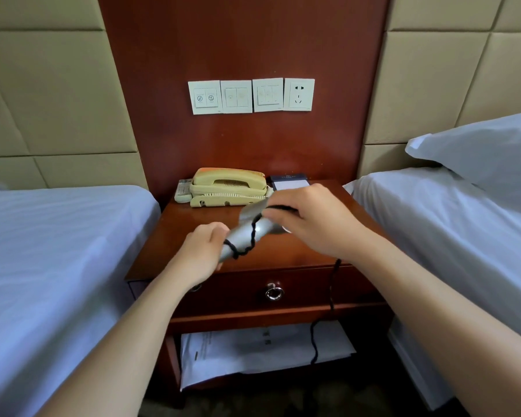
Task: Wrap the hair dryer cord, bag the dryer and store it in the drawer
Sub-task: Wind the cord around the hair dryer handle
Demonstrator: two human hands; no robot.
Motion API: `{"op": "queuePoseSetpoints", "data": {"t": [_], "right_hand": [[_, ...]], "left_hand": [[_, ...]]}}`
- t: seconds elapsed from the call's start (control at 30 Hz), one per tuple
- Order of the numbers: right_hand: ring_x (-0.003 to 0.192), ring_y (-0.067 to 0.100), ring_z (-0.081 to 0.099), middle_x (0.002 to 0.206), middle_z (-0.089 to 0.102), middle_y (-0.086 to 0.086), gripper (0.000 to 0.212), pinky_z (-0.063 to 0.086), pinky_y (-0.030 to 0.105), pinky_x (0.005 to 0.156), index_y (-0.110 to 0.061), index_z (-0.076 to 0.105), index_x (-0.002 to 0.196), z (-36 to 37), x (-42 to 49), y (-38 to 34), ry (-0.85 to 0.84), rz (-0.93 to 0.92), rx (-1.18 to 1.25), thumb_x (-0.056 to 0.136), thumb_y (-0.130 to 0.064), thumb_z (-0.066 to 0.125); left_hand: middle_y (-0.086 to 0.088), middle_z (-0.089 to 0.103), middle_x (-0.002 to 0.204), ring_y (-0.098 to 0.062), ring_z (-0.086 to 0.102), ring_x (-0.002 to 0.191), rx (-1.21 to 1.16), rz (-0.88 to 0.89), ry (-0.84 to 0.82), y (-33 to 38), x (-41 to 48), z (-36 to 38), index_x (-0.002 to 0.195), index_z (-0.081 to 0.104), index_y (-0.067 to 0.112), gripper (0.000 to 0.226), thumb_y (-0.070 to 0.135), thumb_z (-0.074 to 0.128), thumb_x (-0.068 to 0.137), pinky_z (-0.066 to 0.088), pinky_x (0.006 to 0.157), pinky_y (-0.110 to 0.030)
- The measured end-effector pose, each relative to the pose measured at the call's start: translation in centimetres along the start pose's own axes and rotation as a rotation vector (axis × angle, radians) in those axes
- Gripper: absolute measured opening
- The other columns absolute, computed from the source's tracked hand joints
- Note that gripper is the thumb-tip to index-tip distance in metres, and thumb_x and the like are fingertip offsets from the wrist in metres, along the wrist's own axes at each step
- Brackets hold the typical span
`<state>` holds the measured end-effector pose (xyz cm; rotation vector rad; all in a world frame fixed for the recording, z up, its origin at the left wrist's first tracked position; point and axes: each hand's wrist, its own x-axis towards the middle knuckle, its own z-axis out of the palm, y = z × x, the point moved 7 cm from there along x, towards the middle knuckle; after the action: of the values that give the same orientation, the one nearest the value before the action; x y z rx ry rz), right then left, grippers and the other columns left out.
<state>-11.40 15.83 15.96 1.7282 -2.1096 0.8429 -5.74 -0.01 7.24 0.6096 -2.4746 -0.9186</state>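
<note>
I hold a silver hair dryer (247,233) above the wooden nightstand (193,218). My left hand (203,249) grips its handle end. My right hand (310,219) is curled over the dryer's head and holds the black coiled cord (244,251), which loops once around the handle. The rest of the cord (331,296) hangs down from under my right hand, past the front of the shut drawer (238,288) with its round metal pull (273,291), to the lower shelf. No bag is in view.
A beige telephone (227,188), a remote (183,190) and a notepad (289,183) sit at the back of the nightstand. White papers (253,350) lie on the lower shelf. Beds (42,251) flank it on both sides; a pillow (478,152) lies on the right bed. A wall socket (299,94) is above.
</note>
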Motion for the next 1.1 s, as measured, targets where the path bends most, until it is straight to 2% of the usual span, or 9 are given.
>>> {"op": "queuePoseSetpoints", "data": {"t": [0.13, 0.23, 0.3, 0.43, 0.6, 0.73, 0.83, 0.97, 1.1], "right_hand": [[0.056, 0.014, 0.049, 0.057, 0.052, -0.01, 0.02, 0.043, 0.036, 0.056, -0.018, 0.066, 0.077, -0.7, 0.0, 1.6, 0.086, 0.045, -0.037, 0.089, -0.031, 0.058], [0.049, 0.009, 0.042, 0.05, 0.046, -0.009, 0.02, 0.041, 0.033, 0.052, -0.03, 0.055, 0.068, -1.0, -0.1, 2.4, 0.108, 0.087, -0.068, 0.084, -0.04, 0.062], [0.047, 0.007, 0.039, 0.048, 0.044, -0.007, 0.026, 0.037, 0.031, 0.051, -0.029, 0.05, 0.064, -1.1, -0.1, 2.2, 0.11, 0.081, -0.086, 0.08, -0.045, 0.063], [0.046, 0.011, 0.037, 0.045, 0.047, -0.005, 0.034, 0.028, 0.024, 0.045, -0.015, 0.058, 0.062, -0.7, -0.4, 0.2, 0.105, -0.026, -0.193, 0.076, -0.046, 0.062], [0.041, 0.002, 0.023, 0.041, 0.022, -0.01, 0.036, 0.013, 0.02, 0.044, -0.024, 0.039, 0.058, -0.4, -0.6, -1.3, 0.091, -0.088, -0.237, 0.075, -0.044, 0.062], [0.045, 0.009, 0.031, 0.045, 0.032, -0.006, 0.036, 0.02, 0.025, 0.045, -0.021, 0.046, 0.06, -0.3, -0.2, -0.1, 0.001, 0.003, -0.232, 0.081, -0.044, 0.065], [0.047, 0.013, 0.031, 0.045, 0.035, -0.004, 0.042, 0.026, 0.023, 0.049, -0.017, 0.043, 0.054, 0.0, -0.1, 2.8, -0.15, 0.108, -0.009, 0.083, -0.037, 0.066], [0.042, 0.009, 0.022, 0.045, 0.029, -0.009, 0.043, 0.02, 0.019, 0.04, -0.012, 0.04, 0.055, 0.9, -2.0, 7.7, -0.341, 0.388, 0.508, 0.089, -0.032, 0.059], [0.042, 0.008, 0.015, 0.045, 0.023, -0.009, 0.043, 0.012, 0.019, 0.038, -0.023, 0.039, 0.047, 1.5, -3.6, 11.1, -0.29, 0.56, 0.751, 0.084, -0.036, 0.057]], "left_hand": [[-0.003, 0.049, 0.049, -0.009, 0.041, 0.038, -0.046, 0.064, -0.219, 1.6, -1.2, 2.3, 0.092, 0.062, 0.018, 0.049, 0.04, 0.019, 0.101, 0.033, 0.043, -0.025], [-0.007, 0.051, 0.058, -0.015, 0.046, 0.05, -0.081, 0.065, -0.377, 2.3, -2.2, 3.1, 0.096, 0.062, 0.021, 0.068, 0.073, 0.021, 0.084, 0.036, 0.045, -0.02], [-0.004, 0.054, 0.064, -0.014, 0.049, 0.051, -0.006, 0.16, -0.435, 3.2, -2.7, 3.5, 0.083, 0.061, 0.031, 0.065, 0.083, 0.025, 0.073, 0.037, 0.046, -0.017], [0.005, 0.052, 0.064, -0.012, 0.045, 0.053, 0.217, 0.191, -0.487, 4.1, -2.9, 4.4, 0.067, 0.054, 0.03, 0.04, 0.067, 0.046, 0.08, 0.037, 0.057, -0.03], [0.003, 0.039, 0.059, -0.018, 0.035, 0.054, 0.338, 0.21, -0.521, 4.1, -3.2, 5.0, 0.065, 0.04, 0.02, 0.062, 0.08, 0.031, 0.075, 0.029, 0.057, -0.036], [0.003, 0.039, 0.058, -0.018, 0.035, 0.05, 0.332, 0.182, -0.48, 4.6, -3.5, 4.6, 0.071, 0.043, 0.017, 0.044, 0.053, 0.032, 0.094, 0.028, 0.055, -0.034], [0.002, 0.041, 0.06, -0.018, 0.038, 0.052, 0.342, 0.185, -0.427, 4.6, -3.5, 4.0, 0.084, 0.054, 0.012, 0.043, 0.046, 0.031, 0.096, 0.03, 0.055, -0.035], [0.002, 0.036, 0.055, -0.018, 0.036, 0.05, 0.24, 0.198, -0.415, 3.8, -3.4, 3.3, 0.081, 0.051, 0.008, 0.046, 0.047, 0.028, 0.09, 0.032, 0.053, -0.035], [-0.01, 0.05, 0.059, -0.018, 0.044, 0.051, 0.014, 0.095, -0.425, 2.4, -2.9, 2.6, 0.088, 0.063, 0.011, 0.036, 0.033, 0.035, 0.096, 0.032, 0.041, -0.024]]}}
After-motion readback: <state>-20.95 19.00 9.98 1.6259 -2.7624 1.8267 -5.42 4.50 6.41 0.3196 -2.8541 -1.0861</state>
